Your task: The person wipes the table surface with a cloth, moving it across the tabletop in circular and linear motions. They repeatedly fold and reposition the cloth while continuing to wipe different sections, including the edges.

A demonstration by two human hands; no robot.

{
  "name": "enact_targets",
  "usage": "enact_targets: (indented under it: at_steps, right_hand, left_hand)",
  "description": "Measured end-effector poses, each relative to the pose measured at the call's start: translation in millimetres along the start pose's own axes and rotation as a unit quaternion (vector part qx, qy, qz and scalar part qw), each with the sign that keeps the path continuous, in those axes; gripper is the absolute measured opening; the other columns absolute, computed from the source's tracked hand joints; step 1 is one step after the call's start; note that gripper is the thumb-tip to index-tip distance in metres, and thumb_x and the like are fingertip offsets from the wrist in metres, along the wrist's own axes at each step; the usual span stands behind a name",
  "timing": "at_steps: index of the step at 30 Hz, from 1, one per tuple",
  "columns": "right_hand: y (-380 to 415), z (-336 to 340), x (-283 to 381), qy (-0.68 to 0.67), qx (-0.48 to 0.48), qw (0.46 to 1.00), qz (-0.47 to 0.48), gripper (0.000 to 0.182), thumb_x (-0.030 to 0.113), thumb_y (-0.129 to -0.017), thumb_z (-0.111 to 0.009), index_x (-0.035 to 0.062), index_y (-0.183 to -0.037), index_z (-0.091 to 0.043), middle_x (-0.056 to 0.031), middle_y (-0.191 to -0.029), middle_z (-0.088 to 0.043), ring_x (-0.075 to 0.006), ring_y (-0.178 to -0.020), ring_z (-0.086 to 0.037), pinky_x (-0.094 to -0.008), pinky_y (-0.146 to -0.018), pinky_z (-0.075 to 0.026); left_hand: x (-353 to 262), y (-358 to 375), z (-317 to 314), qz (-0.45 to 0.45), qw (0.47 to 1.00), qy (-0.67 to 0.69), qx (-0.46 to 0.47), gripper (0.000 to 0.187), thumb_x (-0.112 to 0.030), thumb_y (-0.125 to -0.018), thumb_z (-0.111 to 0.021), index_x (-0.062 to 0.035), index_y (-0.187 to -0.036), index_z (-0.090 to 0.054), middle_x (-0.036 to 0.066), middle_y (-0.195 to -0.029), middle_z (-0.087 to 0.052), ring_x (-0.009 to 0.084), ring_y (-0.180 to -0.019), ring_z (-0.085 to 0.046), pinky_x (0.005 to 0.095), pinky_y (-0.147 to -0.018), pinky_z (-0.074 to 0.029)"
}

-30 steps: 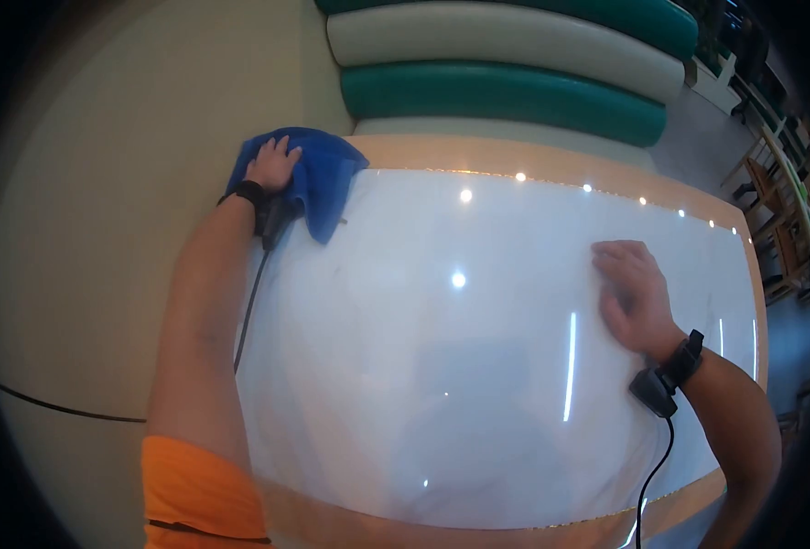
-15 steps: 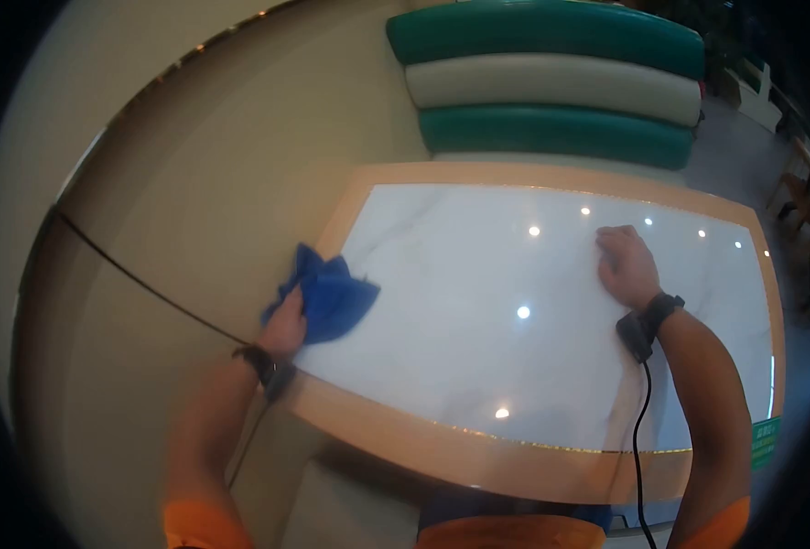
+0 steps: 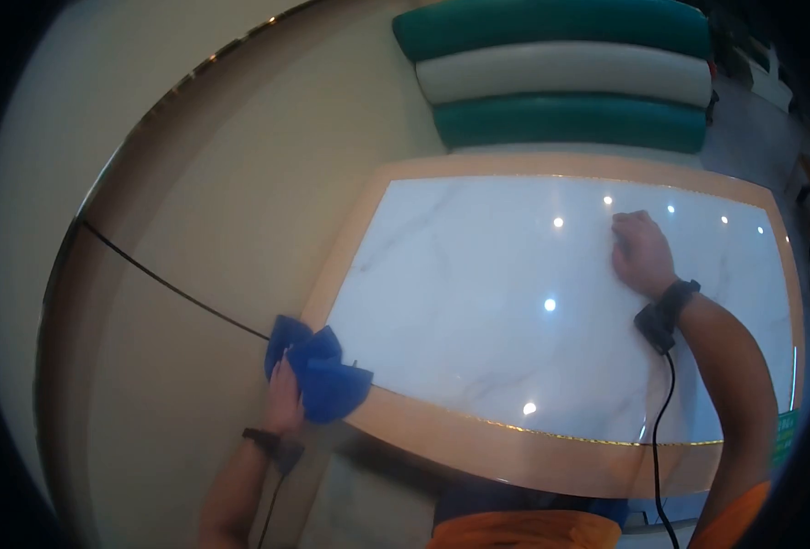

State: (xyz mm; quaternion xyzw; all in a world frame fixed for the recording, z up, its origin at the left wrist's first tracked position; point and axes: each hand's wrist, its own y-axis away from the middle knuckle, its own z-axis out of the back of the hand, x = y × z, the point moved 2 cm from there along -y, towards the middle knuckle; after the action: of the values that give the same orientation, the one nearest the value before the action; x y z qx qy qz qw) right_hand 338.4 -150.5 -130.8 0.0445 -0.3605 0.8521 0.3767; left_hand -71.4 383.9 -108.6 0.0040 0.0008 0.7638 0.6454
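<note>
A blue cloth (image 3: 324, 373) lies bunched over the near left corner of the marble-look table (image 3: 460, 293), partly draped across its wooden rim. My left hand (image 3: 283, 398) grips the cloth from the wall side; its fingertips press into the folds. Farther right, my right hand (image 3: 643, 254) rests on the glossy white tabletop with its fingers curled in, and I see nothing in it. Each wrist wears a dark strap with a small black box and a cable, the right box (image 3: 656, 328) hanging near the table surface.
A beige wall (image 3: 213, 229) runs close along the table's left side. Behind the table stands a green and white padded bench back (image 3: 565, 73). A green sign (image 3: 786, 435) sits by the right edge. Ceiling lights reflect on the tabletop.
My left hand has brought the blue cloth down and toward me, along the left edge to the near corner. My right hand stays on the tabletop while the view has shifted slightly.
</note>
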Motion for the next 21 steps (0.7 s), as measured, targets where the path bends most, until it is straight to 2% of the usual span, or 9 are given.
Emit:
enact_targets:
  at_steps: [3, 6, 8, 9, 10, 12, 15, 17, 21]
  right_hand:
    - [7, -34, 25, 0.025, 0.026, 0.999, 0.010, 0.024, 0.003, -0.076, -0.063, -0.0017, -0.100, -0.064, -0.0148, -0.119, -0.066, -0.0358, -0.112, -0.058, -0.0445, -0.097, -0.050]
    - [10, -35, 18, 0.032, 0.028, 0.999, 0.028, 0.027, 0.002, -0.075, -0.062, -0.0008, -0.102, -0.062, -0.0158, -0.119, -0.064, -0.0366, -0.110, -0.057, -0.0456, -0.093, -0.050]
    - [11, -39, 17, 0.031, 0.026, 0.999, 0.019, 0.028, 0.002, -0.075, -0.061, -0.0006, -0.103, -0.061, -0.0159, -0.119, -0.064, -0.0366, -0.110, -0.057, -0.0458, -0.093, -0.049]
    - [9, -40, 22, 0.026, 0.030, 0.999, 0.019, 0.029, 0.002, -0.075, -0.061, -0.0005, -0.103, -0.060, -0.0161, -0.119, -0.063, -0.0368, -0.110, -0.057, -0.0458, -0.093, -0.049]
    - [11, -37, 25, 0.023, 0.032, 0.999, 0.020, 0.029, 0.002, -0.075, -0.061, -0.0004, -0.103, -0.060, -0.0164, -0.119, -0.063, -0.0371, -0.110, -0.057, -0.0459, -0.092, -0.049]
    - [9, -37, 27, 0.026, 0.037, 0.999, 0.020, 0.029, 0.002, -0.074, -0.060, 0.0001, -0.103, -0.059, -0.0171, -0.118, -0.063, -0.0377, -0.109, -0.057, -0.0462, -0.092, -0.048]
    - [3, -45, 29, 0.039, 0.044, 0.998, 0.010, 0.030, 0.004, -0.074, -0.059, 0.0009, -0.104, -0.059, -0.0192, -0.118, -0.062, -0.0395, -0.108, -0.056, -0.0472, -0.091, -0.048]
    - [5, -44, 31, 0.036, 0.056, 0.998, 0.015, 0.031, 0.004, -0.073, -0.060, 0.0006, -0.104, -0.059, -0.0192, -0.119, -0.062, -0.0396, -0.108, -0.056, -0.0475, -0.091, -0.048]
    - [-1, -50, 25, 0.027, 0.059, 0.998, 0.005, 0.032, 0.006, -0.073, -0.060, 0.0000, -0.105, -0.060, -0.0189, -0.119, -0.062, -0.0397, -0.109, -0.057, -0.0473, -0.091, -0.048]
  left_hand:
    - [52, -47, -35, -0.070, 0.998, 0.002, -0.008, 0.072, -0.033, -0.096, -0.053, 0.0055, -0.153, -0.031, 0.035, -0.158, -0.027, 0.0492, -0.148, -0.026, 0.0479, -0.123, -0.024]
    - [20, -119, -15, 0.061, 0.986, 0.147, 0.045, 0.073, -0.028, -0.106, -0.051, 0.0142, -0.153, -0.014, 0.032, -0.160, -0.025, 0.0445, -0.149, -0.026, 0.0421, -0.119, -0.033]
    - [43, -178, -39, -0.006, 0.997, 0.072, 0.013, 0.068, -0.025, -0.106, -0.051, 0.0118, -0.154, -0.018, 0.032, -0.162, -0.021, 0.0421, -0.152, -0.023, 0.0417, -0.122, -0.028]
    - [62, -208, -54, -0.042, 0.993, 0.108, -0.012, 0.059, -0.019, -0.106, -0.050, 0.0073, -0.154, -0.029, 0.030, -0.163, -0.019, 0.0425, -0.153, -0.020, 0.0424, -0.124, -0.025]
    - [53, -233, -41, -0.125, 0.989, -0.057, 0.059, 0.052, -0.009, -0.101, -0.051, 0.0025, -0.151, -0.040, 0.029, -0.164, -0.018, 0.0448, -0.153, -0.018, 0.0437, -0.125, -0.022]
    - [72, -311, -61, -0.134, 0.985, 0.111, 0.006, 0.059, 0.000, -0.089, -0.054, -0.0001, -0.148, -0.048, 0.031, -0.163, -0.020, 0.0472, -0.153, -0.017, 0.0461, -0.126, -0.019]
    - [55, -418, -50, -0.108, 0.984, -0.124, 0.073, 0.066, -0.007, -0.087, -0.060, -0.0013, -0.151, -0.044, 0.031, -0.162, -0.023, 0.0463, -0.152, -0.019, 0.0481, -0.126, -0.018]
    - [62, -484, -58, -0.100, 0.973, -0.190, 0.087, 0.064, -0.017, -0.093, -0.059, -0.0043, -0.153, -0.041, 0.031, -0.162, -0.023, 0.0460, -0.151, -0.022, 0.0482, -0.126, -0.019]
    - [26, -556, -44, -0.073, 0.980, -0.171, 0.076, 0.053, -0.020, -0.104, -0.044, -0.0082, -0.155, -0.039, 0.027, -0.163, -0.025, 0.0458, -0.150, -0.026, 0.0482, -0.124, -0.024]
